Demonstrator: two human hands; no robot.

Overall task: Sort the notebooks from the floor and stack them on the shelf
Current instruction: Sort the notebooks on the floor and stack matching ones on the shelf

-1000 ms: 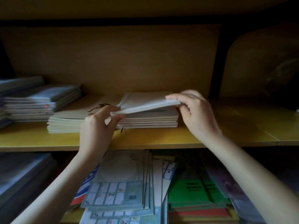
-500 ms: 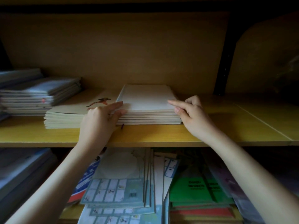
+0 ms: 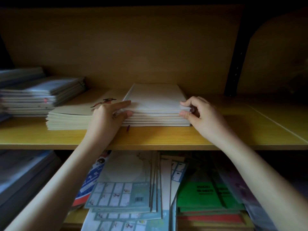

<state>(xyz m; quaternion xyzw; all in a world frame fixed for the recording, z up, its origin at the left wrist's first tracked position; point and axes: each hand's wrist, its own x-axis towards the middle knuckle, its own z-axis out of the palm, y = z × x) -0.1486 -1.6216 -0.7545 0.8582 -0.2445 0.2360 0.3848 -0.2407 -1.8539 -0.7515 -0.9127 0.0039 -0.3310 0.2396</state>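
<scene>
Mid-frame: your top notebook (image 3: 156,97), white with a spiral binding along its left side, lies flat on the centre stack (image 3: 156,120), on the yellow shelf (image 3: 216,137). Your left hand (image 3: 108,117) pinches its near left corner, index finger laid out along the top, thumb tucked under the edge. Your right hand (image 3: 201,115) has curled fingers, thumb and index nipping the near right corner; it may take in a notebook below as well, too dim to tell. The step in hand reads as squaring this notebook onto the stack. To do it well, ease both pinches together and nudge the near edge flush with those beneath, rather than tugging one corner and skewing it. Mind the spiral: it can catch on the cover below, so lift slightly before sliding. Just left, touching or nearly so, sits the bird-cover stack (image 3: 70,117); keep your left wrist from dragging its top sheet. Left of the frame, a grey-blue stack (image 3: 41,94) stands apart. Bottom of frame, the lower-shelf pile (image 3: 125,194) and green notebooks (image 3: 205,195) lie loose and overlapping.
</scene>
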